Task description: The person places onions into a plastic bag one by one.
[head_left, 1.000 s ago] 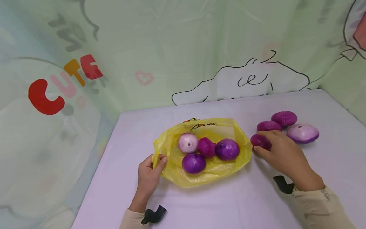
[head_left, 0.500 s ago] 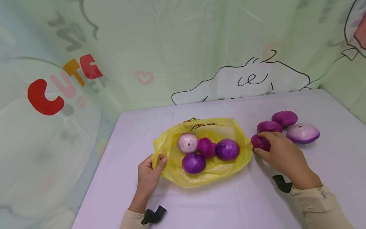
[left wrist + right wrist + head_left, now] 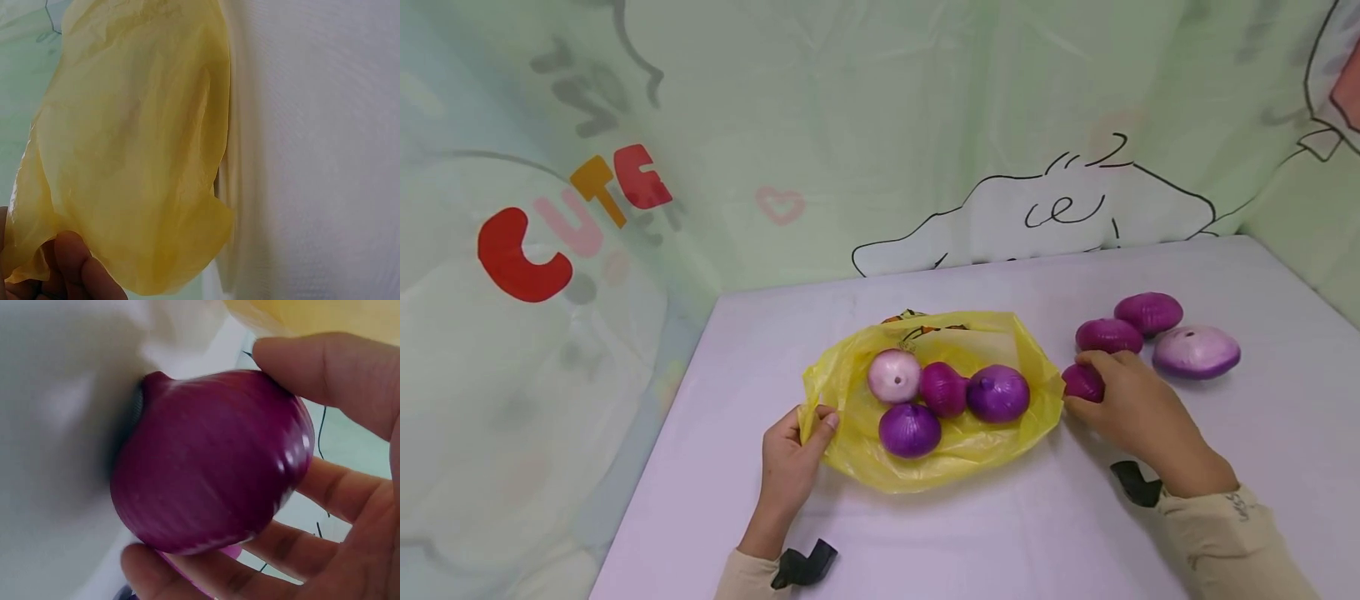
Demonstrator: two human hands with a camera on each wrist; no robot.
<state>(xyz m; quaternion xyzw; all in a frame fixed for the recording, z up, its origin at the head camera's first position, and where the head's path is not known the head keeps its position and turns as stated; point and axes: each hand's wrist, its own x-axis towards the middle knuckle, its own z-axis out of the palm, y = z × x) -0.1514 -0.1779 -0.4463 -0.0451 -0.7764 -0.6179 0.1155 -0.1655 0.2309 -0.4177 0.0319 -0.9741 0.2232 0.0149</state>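
My left hand [image 3: 792, 454] pinches the left rim of a yellow plastic bag [image 3: 850, 467] between thumb and fingers, and the left wrist view shows the bag's outer side [image 3: 137, 144]. Several purple onions lie in the spread-open bag, among them a pale one [image 3: 894, 377] and a dark one [image 3: 909, 431]. Just right of the bag, my right hand [image 3: 1138, 408] grips a reddish-purple onion [image 3: 1083, 382]. In the right wrist view this onion [image 3: 212, 462] sits between thumb and curled fingers, its pointed tip toward the table.
Beyond the right hand, two reddish-purple onions [image 3: 1109, 336] [image 3: 1148, 313] and a larger pale-topped onion [image 3: 1197, 352] lie on the white table [image 3: 940, 542]. A printed curtain [image 3: 880, 150] hangs behind and at the left of the table. Black straps show at both wrists.
My right hand has shifted slightly left and turned a little around the onion it grips. The left hand and bag have stayed nearly still.
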